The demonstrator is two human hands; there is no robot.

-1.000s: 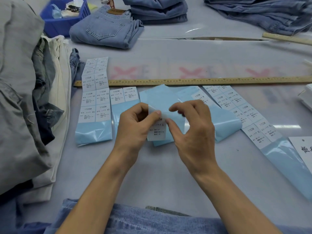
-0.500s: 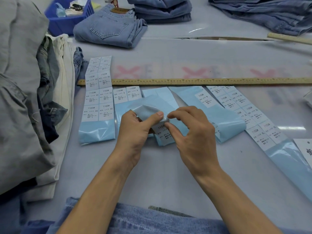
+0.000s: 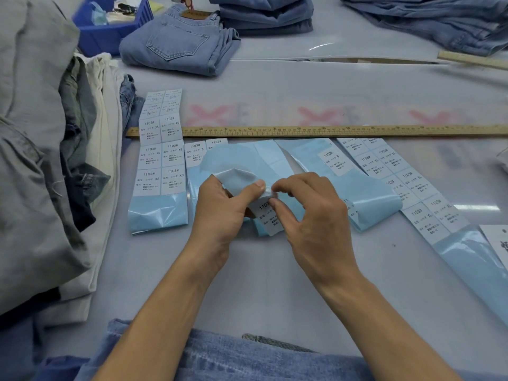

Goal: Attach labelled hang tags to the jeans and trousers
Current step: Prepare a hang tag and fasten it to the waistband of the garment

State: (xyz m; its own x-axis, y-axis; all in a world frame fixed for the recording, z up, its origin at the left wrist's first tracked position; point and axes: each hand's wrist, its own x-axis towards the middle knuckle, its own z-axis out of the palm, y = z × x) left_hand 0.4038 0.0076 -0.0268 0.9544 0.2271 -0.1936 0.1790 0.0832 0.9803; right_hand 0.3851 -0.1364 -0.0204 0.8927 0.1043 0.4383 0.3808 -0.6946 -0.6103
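Note:
Several light-blue backing strips with white printed size labels lie side by side on the grey table [image 3: 275,284]. My left hand [image 3: 222,213] grips the curled middle backing strip [image 3: 242,160], thumb on its bent edge. With thumb and forefinger, my right hand [image 3: 310,213] pinches the top corner of a white label [image 3: 268,215] on that strip. An XS label strip [image 3: 160,166] lies at the left, an M strip [image 3: 357,188] and an XL strip [image 3: 428,202] at the right. Folded blue jeans [image 3: 181,42] sit at the back. A white hang tag [image 3: 499,243] shows at the right edge.
A long wooden ruler [image 3: 330,131] runs across behind the strips. A heap of grey and beige trousers [image 3: 41,160] fills the left side. A blue plastic bin [image 3: 107,26] stands at the back left, more jeans stacks [image 3: 266,15] behind. Denim [image 3: 247,358] lies at the near edge.
The strip was lowered from its raised position toward the table and has curled over. My right fingers moved to the label's top corner. The view shifted slightly.

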